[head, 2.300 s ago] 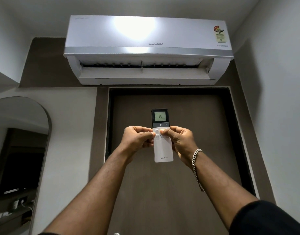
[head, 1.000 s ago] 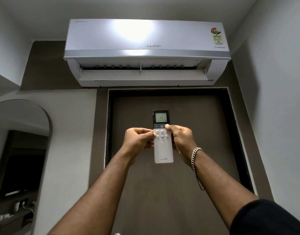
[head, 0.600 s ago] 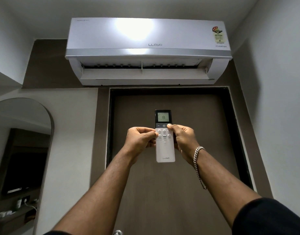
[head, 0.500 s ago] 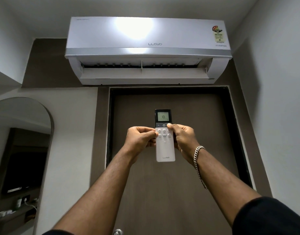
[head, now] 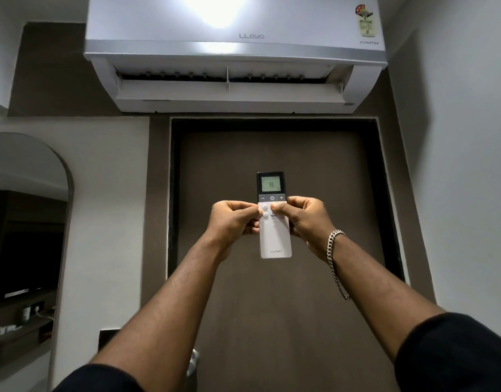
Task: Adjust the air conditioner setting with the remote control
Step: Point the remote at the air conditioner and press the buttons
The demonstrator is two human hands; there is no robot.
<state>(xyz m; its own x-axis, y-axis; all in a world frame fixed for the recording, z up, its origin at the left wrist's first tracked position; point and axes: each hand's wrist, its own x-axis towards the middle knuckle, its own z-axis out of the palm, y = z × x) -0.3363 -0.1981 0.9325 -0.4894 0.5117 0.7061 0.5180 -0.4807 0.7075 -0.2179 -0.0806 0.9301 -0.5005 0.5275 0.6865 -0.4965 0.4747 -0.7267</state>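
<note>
A white remote control (head: pixel 274 239) with a dark top and a lit screen reading 18 is held upright at arm's length, facing me. My left hand (head: pixel 232 222) grips its left edge, thumb on the left buttons. My right hand (head: pixel 305 219) grips its right edge, with the thumb lying across the white buttons just below the dark plus key. High on the wall above is the white air conditioner (head: pixel 235 52), its front flap open.
A dark brown door (head: pixel 300 306) in a dark frame stands straight ahead, its handle (head: pixel 193 360) low between my arms. An arched mirror (head: pixel 26 236) is on the left wall. A plain wall closes the right side.
The screen reading rose from 16 through 17 to 18. My right thumb has dropped from the plus key to the white buttons below it. The view has tilted down slightly.
</note>
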